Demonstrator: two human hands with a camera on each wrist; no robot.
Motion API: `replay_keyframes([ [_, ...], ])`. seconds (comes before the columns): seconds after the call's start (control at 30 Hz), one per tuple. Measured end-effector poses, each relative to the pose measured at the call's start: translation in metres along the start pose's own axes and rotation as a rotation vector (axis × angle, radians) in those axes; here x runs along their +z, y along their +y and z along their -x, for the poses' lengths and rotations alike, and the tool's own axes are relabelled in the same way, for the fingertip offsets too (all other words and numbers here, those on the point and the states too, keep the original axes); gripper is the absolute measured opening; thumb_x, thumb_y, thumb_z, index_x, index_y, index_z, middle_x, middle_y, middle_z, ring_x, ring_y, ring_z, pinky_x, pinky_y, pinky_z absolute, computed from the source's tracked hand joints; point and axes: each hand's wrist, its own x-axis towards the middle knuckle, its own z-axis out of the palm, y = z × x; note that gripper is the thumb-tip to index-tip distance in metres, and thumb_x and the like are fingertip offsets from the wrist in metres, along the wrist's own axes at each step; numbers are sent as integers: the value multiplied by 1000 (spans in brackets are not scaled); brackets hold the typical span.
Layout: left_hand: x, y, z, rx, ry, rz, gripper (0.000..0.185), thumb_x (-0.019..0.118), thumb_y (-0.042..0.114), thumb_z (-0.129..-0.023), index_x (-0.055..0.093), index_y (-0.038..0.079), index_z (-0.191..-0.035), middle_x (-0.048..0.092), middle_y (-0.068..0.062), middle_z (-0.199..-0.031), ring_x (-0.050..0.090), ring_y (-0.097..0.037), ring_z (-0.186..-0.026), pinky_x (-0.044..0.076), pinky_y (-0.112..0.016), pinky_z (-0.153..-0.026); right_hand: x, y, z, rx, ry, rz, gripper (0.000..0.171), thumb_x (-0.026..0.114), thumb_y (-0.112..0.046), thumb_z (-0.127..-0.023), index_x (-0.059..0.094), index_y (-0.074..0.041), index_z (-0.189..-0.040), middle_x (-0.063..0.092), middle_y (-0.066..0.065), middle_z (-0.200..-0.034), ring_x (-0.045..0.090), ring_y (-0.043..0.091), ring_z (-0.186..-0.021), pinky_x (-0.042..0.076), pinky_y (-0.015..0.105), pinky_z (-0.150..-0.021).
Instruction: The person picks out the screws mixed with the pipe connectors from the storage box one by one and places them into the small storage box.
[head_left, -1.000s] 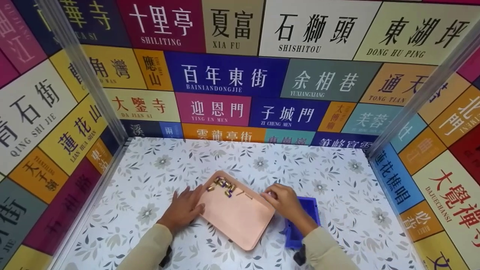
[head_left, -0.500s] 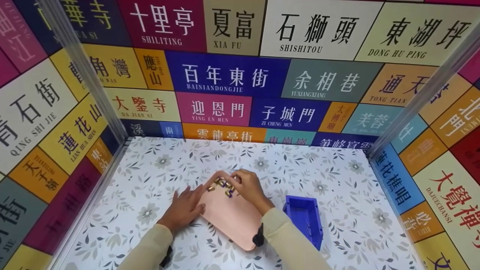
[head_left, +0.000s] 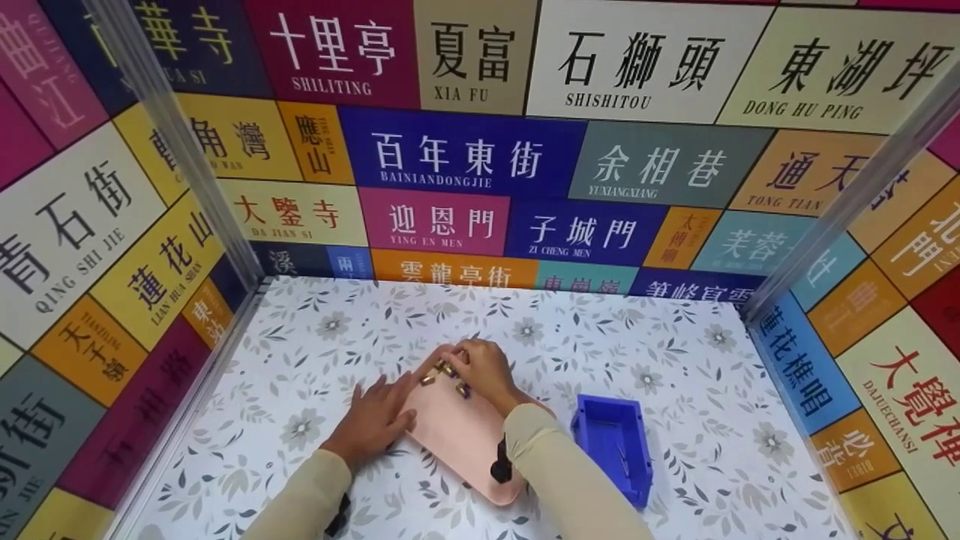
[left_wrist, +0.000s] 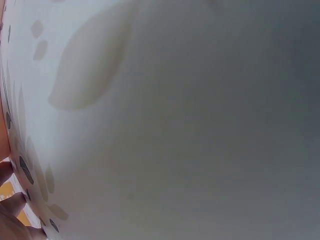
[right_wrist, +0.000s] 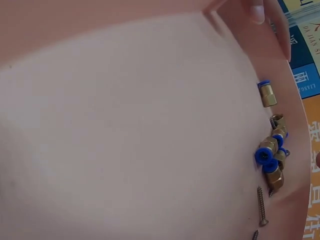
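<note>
The right hand (head_left: 484, 373) left the blue bin (head_left: 611, 446) at the tray's right side, crossed over the pink tray (head_left: 457, 439) and came to the brass fittings (head_left: 447, 375) at its far corner, uncovering the bin. Its fingers settled further in among them.

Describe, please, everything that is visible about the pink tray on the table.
The pink tray is a flat, shallow rectangle with rounded corners and a low raised rim; it looks like smooth plastic. It lies flat on the flowered table, turned at an angle. At its far end lie small brass fittings with blue ends and a few screws. The left hand rests on its left edge, fingers straight. The right hand is over the fittings. A blue bin stands apart to its right.
</note>
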Motion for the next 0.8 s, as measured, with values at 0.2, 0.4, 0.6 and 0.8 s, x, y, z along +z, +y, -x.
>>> replay_keyframes([
  [0.2,1,2,0,-15,-14,20,74,37,64,-102,8,37,-165,34,4,-167,16,-29,-160,6,-63,-127,6,2,2,9,-55,10,21,74,-33,-95,76,-14,-85,62,-5,-68,52,4,-63,45,20,-58],
  [0.4,2,0,1,-13,-6,44,72,37,64,-103,8,40,-164,32,7,-167,16,-28,-160,4,-63,-126,14,-3,-1,-10,-83,-84,14,75,-30,-95,81,-17,-97,59,-7,-63,49,0,-52,41,19,-53],
  [0.6,2,-2,0,31,34,57,71,39,61,-103,14,36,-165,39,2,-164,21,-32,-158,8,-67,-125,25,-6,-4,-22,-89,-84,10,74,-25,-95,81,-18,-99,73,-6,-79,59,4,-67,49,21,-62],
  [0.8,1,-3,1,88,65,38,70,38,59,-104,17,30,-165,44,-2,-162,26,-36,-156,13,-71,-121,33,-4,0,34,-118,-51,10,73,-24,-96,78,-19,-102,76,-4,-88,66,7,-77,56,25,-71],
])
